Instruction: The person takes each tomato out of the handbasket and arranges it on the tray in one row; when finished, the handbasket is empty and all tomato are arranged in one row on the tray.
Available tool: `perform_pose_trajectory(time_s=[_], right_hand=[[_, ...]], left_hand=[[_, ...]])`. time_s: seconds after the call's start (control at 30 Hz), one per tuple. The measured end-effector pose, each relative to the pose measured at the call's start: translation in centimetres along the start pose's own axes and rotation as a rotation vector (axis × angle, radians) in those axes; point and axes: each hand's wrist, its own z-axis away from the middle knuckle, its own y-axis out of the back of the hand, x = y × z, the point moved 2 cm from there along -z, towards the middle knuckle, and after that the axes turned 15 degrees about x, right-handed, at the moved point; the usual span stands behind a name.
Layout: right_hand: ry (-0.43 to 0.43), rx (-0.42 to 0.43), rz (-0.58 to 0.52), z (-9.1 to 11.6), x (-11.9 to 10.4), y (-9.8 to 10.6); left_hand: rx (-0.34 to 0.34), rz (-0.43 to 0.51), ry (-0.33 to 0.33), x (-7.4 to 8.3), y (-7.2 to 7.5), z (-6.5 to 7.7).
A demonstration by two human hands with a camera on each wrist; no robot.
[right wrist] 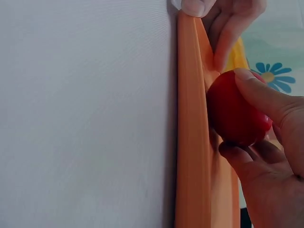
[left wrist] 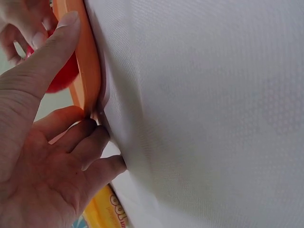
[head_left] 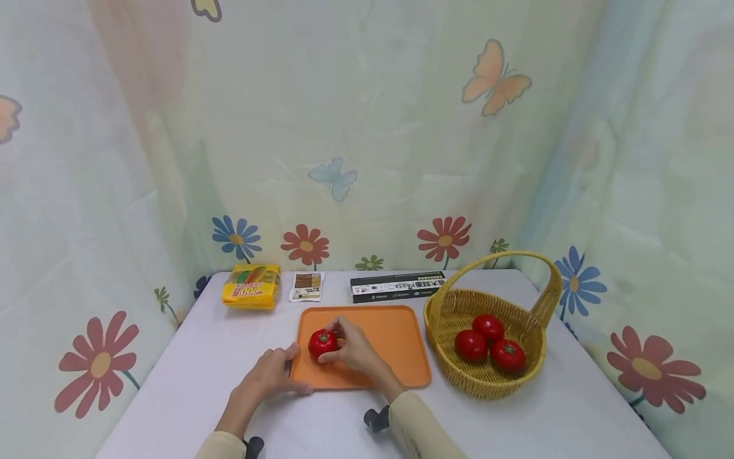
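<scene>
An orange tray (head_left: pixel 390 344) lies on the table in the head view. My right hand (head_left: pixel 358 349) holds a red tomato (head_left: pixel 322 343) with a green stem top over the tray's left part. In the right wrist view, the thumb is on one side of the tomato (right wrist: pixel 237 111) and the fingers curl round the other, close to the tray (right wrist: pixel 194 133). My left hand (head_left: pixel 271 373) grips the tray's near left corner. Its thumb lies along the near edge, and its bent fingers touch the left side, as the left wrist view shows of the hand (left wrist: pixel 52 161).
A yellow wicker basket (head_left: pixel 438 357) with a tall handle holds three tomatoes (head_left: pixel 487 341) to the right. Along the back are a yellow packet (head_left: pixel 251 288), a small white-and-brown sachet (head_left: pixel 307 287) and a long black pasta box (head_left: pixel 397 287). A printed curtain (head_left: pixel 367 127) surrounds the table.
</scene>
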Motion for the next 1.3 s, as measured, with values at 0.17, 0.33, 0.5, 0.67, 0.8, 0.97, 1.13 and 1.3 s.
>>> perform_pose_trajectory(time_s=[0.17,0.33,0.5,0.67,0.8,0.97,1.13,1.3], right_hand=[[-0.007,0.029,-0.022,-1.0,0.1,-1.6],[-0.006,0.042,-0.045,-1.1,0.3,-2.1],[-0.016,0.041,-0.054,-0.7,0.3,-1.5],[0.022,-0.041,0.036,0.8,-1.8,1.1],[0.133,-0.186,0.14,3.2,-5.0,6.6],[0.181,-0.375,0.078,6.6,-7.3,16.0],[0.172,-0.388,-0.004,7.2,-6.1,25.5],[0.054,-0.077,0.072,5.0,-1.7,31.7]], left_hand=[[-0.001,-0.002,0.019,0.3,0.2,-0.1],[0.003,0.009,0.016,0.4,0.1,-0.1],[0.005,0.028,0.003,0.3,-0.3,-0.1],[0.01,0.029,-0.008,0.1,0.0,0.1],[0.012,0.014,-0.005,0.2,0.1,0.1],[0.002,0.012,-0.021,0.7,0.1,0.1],[-0.002,0.001,-0.022,0.6,0.2,0.1],[-0.002,0.001,-0.034,0.0,0.1,0.4]])
